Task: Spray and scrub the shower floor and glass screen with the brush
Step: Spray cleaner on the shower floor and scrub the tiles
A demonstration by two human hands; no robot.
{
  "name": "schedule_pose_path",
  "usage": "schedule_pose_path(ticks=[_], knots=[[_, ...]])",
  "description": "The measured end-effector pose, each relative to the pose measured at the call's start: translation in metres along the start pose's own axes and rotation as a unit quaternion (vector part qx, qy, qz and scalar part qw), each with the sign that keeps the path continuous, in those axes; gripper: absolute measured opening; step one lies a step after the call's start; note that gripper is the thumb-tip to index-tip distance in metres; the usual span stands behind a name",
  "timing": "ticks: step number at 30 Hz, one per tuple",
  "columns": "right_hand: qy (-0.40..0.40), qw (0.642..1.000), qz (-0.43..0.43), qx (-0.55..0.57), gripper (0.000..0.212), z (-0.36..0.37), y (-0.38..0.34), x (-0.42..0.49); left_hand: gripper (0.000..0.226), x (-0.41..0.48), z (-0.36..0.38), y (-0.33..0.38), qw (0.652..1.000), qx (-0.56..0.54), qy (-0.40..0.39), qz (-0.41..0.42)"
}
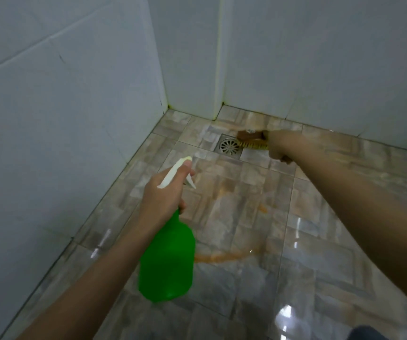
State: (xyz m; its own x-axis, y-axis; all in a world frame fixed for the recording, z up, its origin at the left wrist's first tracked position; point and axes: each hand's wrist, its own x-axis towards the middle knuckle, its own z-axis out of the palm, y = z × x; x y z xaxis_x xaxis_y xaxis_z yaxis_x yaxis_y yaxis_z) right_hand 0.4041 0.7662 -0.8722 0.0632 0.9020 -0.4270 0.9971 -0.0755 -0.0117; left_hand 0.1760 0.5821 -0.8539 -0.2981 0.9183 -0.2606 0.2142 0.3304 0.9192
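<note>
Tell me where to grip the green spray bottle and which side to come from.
Grip the narrow neck just under the white trigger head, coming from the near side, behind the nozzle. The green spray bottle is wide below; its neck fits a closed hand, and its nozzle points away toward the drain, so the trigger sits ahead of the grip. The left hand holds it this way.

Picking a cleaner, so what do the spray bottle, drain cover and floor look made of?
Spray bottle: green plastic, probably, slightly translucent. Drain cover: seemingly metal, silvery sheen, slotted. Floor: glossy tile, likely ceramic; grout lines and bright reflections.
</note>
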Motion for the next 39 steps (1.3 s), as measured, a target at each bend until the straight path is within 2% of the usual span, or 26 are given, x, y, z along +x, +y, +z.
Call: schedule_pose_path(ticks=[3,7,8,11,12,15,19,23,26,29,31,33,36,39], knots=[[-0.032,0.999,-0.018,-0.04,0.054,-0.007,-0.013,-0.009,0.031,0.012,-0.011,-0.005,1.0,-0.009,-0.011,-0.015],[0.031,0.998,-0.053,0.001,0.085,-0.012,-0.034,0.031,0.036,0.028,-0.017,-0.013,0.999,-0.002,-0.033,-0.017],[0.037,0.998,-0.057,-0.006,0.085,-0.015,-0.041,0.037,0.039,0.031,-0.019,-0.015,0.999,0.01,-0.038,-0.012],[-0.003,0.999,-0.033,-0.014,0.06,-0.006,-0.063,0.022,0.041,0.036,-0.029,-0.021,0.999,0.027,-0.045,0.011],[-0.008,0.999,-0.025,-0.021,0.058,0.006,-0.068,0.012,0.04,0.038,-0.033,-0.023,0.999,0.02,-0.044,0.01],[-0.003,1.0,-0.021,0.002,0.085,0.035,-0.078,-0.01,0.033,0.047,-0.047,-0.026,0.999,0.001,-0.05,-0.004],[0.054,0.997,-0.039,0.047,0.1,0.025,-0.082,0.022,0.024,0.059,-0.065,-0.028,0.999,-0.044,-0.032,0.004],[0.033,0.998,-0.019,0.045,0.097,0.038,-0.093,-0.022,0.03,0.069,-0.079,-0.034,0.998,-0.066,-0.016,0.012],[0.008,0.997,-0.053,0.049,0.1,0.072,-0.11,-0.089,0.035,0.072,-0.09,-0.035,0.997,-0.08,-0.008,0.002],[0.027,0.993,-0.109,0.028,0.106,0.066,-0.125,-0.069,0.032,0.074,-0.099,-0.035,0.998,-0.063,-0.001,0.004],[0.045,0.991,-0.113,0.054,0.105,0.051,-0.136,-0.03,0.036,0.072,-0.107,-0.038,0.998,-0.056,0.002,0.006],[0.03,0.994,-0.095,0.053,0.099,0.031,-0.146,-0.013,0.036,0.07,-0.112,-0.041,0.999,-0.05,0.002,0.006],[-0.001,0.997,-0.075,0.016,0.083,0.037,-0.168,-0.048,0.033,0.068,-0.123,-0.048,0.999,-0.05,0.014,0.003],[-0.03,0.995,-0.092,0.016,0.091,0.066,-0.189,-0.09,0.036,0.068,-0.138,-0.052,0.998,-0.054,0.035,0.003]])
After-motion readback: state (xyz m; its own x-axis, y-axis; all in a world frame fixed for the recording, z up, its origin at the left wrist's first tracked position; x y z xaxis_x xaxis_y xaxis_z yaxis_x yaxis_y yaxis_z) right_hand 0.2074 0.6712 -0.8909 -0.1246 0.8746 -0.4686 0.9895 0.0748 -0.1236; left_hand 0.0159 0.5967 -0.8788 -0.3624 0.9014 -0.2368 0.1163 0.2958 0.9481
